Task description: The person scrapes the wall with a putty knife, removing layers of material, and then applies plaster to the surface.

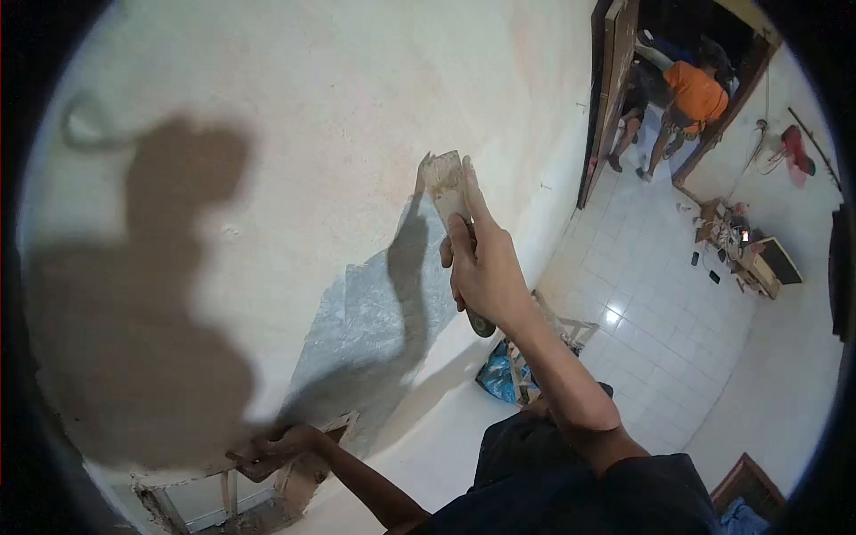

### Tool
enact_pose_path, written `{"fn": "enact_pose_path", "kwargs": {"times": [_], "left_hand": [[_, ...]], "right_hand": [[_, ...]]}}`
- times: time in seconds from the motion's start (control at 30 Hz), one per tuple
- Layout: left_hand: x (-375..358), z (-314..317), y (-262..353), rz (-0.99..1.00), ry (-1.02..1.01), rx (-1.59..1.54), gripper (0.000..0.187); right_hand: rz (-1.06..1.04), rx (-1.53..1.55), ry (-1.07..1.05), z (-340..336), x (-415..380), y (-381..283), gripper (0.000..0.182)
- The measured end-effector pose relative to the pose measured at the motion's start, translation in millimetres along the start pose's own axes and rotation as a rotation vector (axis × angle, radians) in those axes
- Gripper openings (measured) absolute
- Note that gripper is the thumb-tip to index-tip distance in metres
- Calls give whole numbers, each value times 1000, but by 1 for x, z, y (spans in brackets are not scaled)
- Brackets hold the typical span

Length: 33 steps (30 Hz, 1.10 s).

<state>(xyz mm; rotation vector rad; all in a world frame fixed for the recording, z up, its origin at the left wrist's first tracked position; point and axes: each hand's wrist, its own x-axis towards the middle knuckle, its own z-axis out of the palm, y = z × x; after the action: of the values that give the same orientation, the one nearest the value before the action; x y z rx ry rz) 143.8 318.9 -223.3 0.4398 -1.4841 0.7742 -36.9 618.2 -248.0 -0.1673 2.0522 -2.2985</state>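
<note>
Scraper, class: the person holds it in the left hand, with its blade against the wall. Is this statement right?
Not quite: the head view shows the scraper in the right hand, not the left hand. Its blade is against the wall, as stated.

Doorway (729, 111): far right, brown frame, wooden door (607, 107) on its left side
Person in orange (695, 93): in the doorway, bending
Second person (631, 123): just left of the first, partly hidden
Floor (637, 245): pale glossy tiles, right
Red item (793, 153): hanging on the right wall
Clutter (713, 227): cables and boxes along that wall
Dark objects (714, 277): two, small, on the floor near the clutter
Blue bag (499, 376): crumpled, nearer
Blue cloth (740, 519): near right, by a brown frame (742, 474)
</note>
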Motion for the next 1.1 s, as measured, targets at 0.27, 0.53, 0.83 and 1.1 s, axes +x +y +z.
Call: {"fn": "enact_pose_path", "kwargs": {"times": [0.27,0.53,0.83,1.1], "left_hand": [[-20,11,-20,-303,12,-219,32],[-13,8,2,-330,28,-225,56],[-14,10,-26,-72,-3,-61,54],[-13,13,-15,-310,0,-183,54]], "right_hand": [[9,-168,108,18,0,2,56],[-25,-151,-32,37,-48,31,60],[-259,-328,87,-24,2,50,65],[-468,-504,72,-14,26,62,64]]}}
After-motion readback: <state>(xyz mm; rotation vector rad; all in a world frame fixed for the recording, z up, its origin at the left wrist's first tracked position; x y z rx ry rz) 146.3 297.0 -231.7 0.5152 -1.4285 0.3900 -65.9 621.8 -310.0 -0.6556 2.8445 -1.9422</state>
